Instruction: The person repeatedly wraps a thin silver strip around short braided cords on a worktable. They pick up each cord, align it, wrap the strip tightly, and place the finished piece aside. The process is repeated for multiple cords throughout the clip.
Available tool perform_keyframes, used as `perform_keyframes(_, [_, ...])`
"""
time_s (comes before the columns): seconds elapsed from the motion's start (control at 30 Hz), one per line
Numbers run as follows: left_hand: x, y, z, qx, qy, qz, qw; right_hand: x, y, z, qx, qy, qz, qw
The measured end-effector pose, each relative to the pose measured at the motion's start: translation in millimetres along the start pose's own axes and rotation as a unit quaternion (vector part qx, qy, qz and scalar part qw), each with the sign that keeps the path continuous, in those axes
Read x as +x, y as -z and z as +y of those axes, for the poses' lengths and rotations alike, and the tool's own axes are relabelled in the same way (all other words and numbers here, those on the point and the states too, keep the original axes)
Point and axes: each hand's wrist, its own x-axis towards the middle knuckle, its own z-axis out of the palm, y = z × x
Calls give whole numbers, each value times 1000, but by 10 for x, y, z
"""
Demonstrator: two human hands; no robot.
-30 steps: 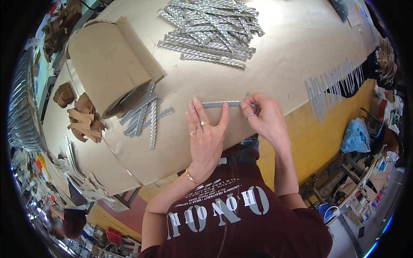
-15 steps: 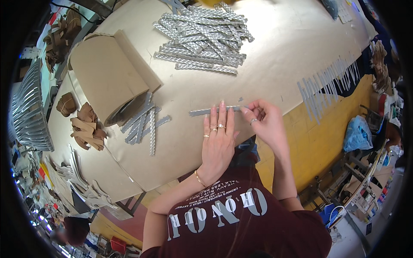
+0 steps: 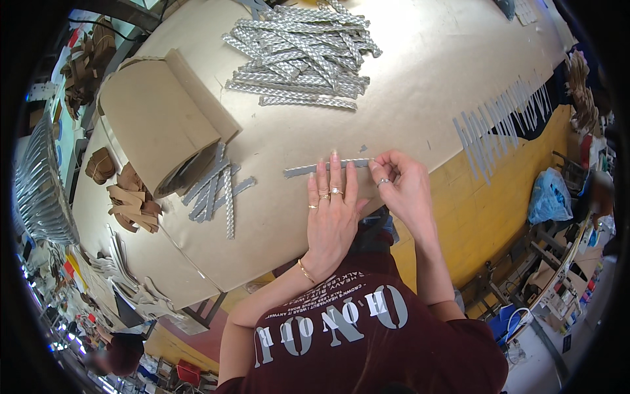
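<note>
A narrow grey strip with a thin braided edge (image 3: pixel 298 171) lies crosswise on the table near its front edge. My left hand (image 3: pixel 333 223) rests flat over it, fingers stretched out and pressing it down. At the strip's right end, my right hand (image 3: pixel 407 189) is closed, thumb and forefinger pinching the tip. A small grey scrap (image 3: pixel 363 148) lies just beyond the fingers. Farther back is a heap of silvery braided strips (image 3: pixel 298 59). To the left lies a loose cluster of grey strips (image 3: pixel 211 190), with one braided piece (image 3: pixel 230 203) among them.
A curved tan sheet (image 3: pixel 161 121) stands at the left like a tunnel. Beside it are brown strap bundles (image 3: pixel 134 202) and pale strips (image 3: pixel 125 272). A row of grey strips (image 3: pixel 502 121) hangs over the right edge. A blue plastic bag (image 3: pixel 550 197) is beyond the yellow floor.
The view has shifted slightly. Both hands keep nearly the same place on the strip, the left flat and the right pinching its end.
</note>
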Motion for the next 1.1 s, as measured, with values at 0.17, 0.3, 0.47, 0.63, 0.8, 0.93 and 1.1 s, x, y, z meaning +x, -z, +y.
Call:
perform_keyframes(0.17, [10,8,4,3,-1,-1,1000,-5,-14,11,-3,-6,5,1000])
perform_keyframes(0.3, [31,8,39,56,-5,5,998,-8,-47,7,5,2,17,1000])
perform_keyframes(0.47, [41,5,57,120,-14,2,993,-56,-68,53,7,14,32,999])
perform_keyframes(0.63, [40,-13,40,77,-10,13,997,-232,-148,237,-48,171,83,980])
perform_keyframes(0.8, [22,-33,42,62,-11,30,998,-368,-272,392,-210,245,112,940])
perform_keyframes(0.93, [30,21,-56,2,-17,45,999,-334,-244,353,-247,267,118,924])
perform_keyframes(1.1, [64,63,-293,-40,-17,91,995,-160,7,267,10,144,33,989])
